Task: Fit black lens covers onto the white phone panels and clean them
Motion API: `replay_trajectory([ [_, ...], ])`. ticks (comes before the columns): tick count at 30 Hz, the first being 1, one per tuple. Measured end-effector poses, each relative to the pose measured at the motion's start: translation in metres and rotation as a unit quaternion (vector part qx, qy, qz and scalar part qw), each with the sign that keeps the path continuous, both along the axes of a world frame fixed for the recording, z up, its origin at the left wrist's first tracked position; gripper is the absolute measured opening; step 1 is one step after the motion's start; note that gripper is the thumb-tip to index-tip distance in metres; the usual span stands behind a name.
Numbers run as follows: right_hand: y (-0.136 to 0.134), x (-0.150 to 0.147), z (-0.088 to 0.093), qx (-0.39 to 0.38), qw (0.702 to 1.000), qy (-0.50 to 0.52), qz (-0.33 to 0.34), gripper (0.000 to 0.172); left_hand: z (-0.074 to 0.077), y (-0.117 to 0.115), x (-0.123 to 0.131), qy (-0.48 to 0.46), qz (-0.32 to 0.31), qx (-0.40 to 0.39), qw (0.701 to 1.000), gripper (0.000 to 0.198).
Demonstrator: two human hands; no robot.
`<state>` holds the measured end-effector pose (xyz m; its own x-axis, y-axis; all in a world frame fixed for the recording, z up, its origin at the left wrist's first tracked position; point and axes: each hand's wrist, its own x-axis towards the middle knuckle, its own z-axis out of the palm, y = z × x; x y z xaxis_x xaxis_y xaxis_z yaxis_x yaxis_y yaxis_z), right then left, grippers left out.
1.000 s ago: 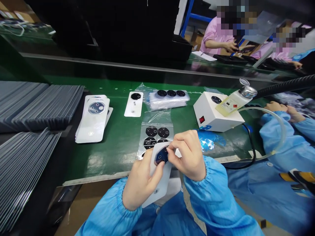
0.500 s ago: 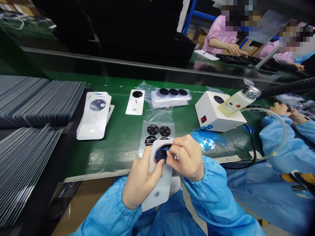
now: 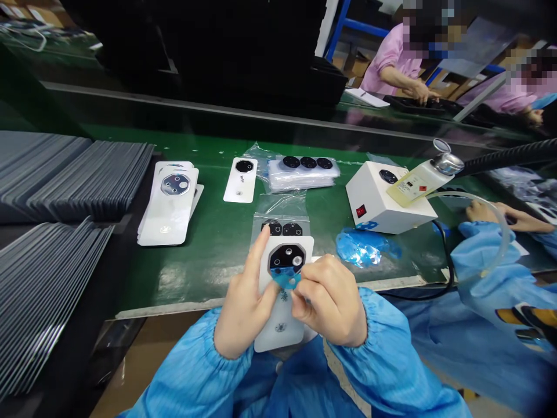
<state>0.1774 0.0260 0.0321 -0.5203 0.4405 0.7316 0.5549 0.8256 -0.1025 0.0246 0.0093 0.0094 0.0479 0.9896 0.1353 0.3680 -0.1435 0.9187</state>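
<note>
A white phone back cover (image 3: 281,339) is tilted up in front of me, held along its left edge by my left hand (image 3: 239,310). The left index finger lies straight along that edge and the thumb rests on the cover's face. On the black camera panel (image 3: 285,255), a blue protective film (image 3: 282,277) covers the lower part and is partly lifted. My right hand (image 3: 333,302) pinches the film's right edge between thumb and fingers. Behind the cover, a clear sheet (image 3: 257,226) carries black octagonal lens pieces (image 3: 292,229), partly hidden.
A stack of white covers (image 3: 167,215) and racks of dark panels (image 3: 82,180) stand left. Farther back are another cover (image 3: 241,186) and bagged lens pieces (image 3: 302,174). To the right are blue film scraps (image 3: 361,247), a white box (image 3: 383,203), a pump bottle (image 3: 420,183) and a co-worker's sleeve (image 3: 489,244).
My right hand has pulled the blue film down across the camera panel, exposing its black upper part. My left index finger has straightened along the cover's edge.
</note>
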Motion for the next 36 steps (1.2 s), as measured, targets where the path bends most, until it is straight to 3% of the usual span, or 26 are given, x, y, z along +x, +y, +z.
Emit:
replay_trajectory([
  [11, -0.015, 0.003, 0.004, -0.033, 0.998, 0.028, 0.037, 0.014, 0.001, 0.004, -0.001, -0.024, 0.049, -0.065, 0.996, 0.079],
  [16, -0.022, 0.013, 0.014, -0.094, 0.987, 0.124, 0.038, 0.011, 0.006, 0.006, 0.002, -0.173, 0.047, -0.122, 0.976, 0.089],
  [19, -0.01, 0.03, 0.005, -0.146, 0.963, 0.224, -0.032, 0.014, 0.018, -0.001, 0.007, -0.255, 0.036, -0.165, 0.952, 0.092],
  [21, 0.003, 0.048, -0.009, -0.186, 0.926, 0.307, -0.117, 0.011, 0.027, -0.006, 0.009, -0.289, 0.042, -0.178, 0.94, 0.093],
  [26, 0.033, 0.1, -0.051, -0.2, 0.888, 0.321, -0.26, 0.006, 0.037, -0.014, 0.014, -0.288, 0.045, -0.17, 0.941, 0.092],
  [28, 0.039, 0.115, -0.064, -0.201, 0.883, 0.286, -0.314, 0.007, 0.035, -0.014, 0.022, -0.285, 0.011, -0.193, 0.939, 0.089],
  [31, 0.043, 0.127, -0.077, -0.212, 0.876, 0.205, -0.381, 0.016, 0.024, -0.011, 0.045, -0.299, -0.098, -0.263, 0.912, 0.084],
  [36, 0.048, 0.131, -0.092, -0.228, 0.847, 0.129, -0.462, 0.024, -0.009, -0.002, 0.126, -0.304, -0.295, -0.307, 0.853, 0.081],
])
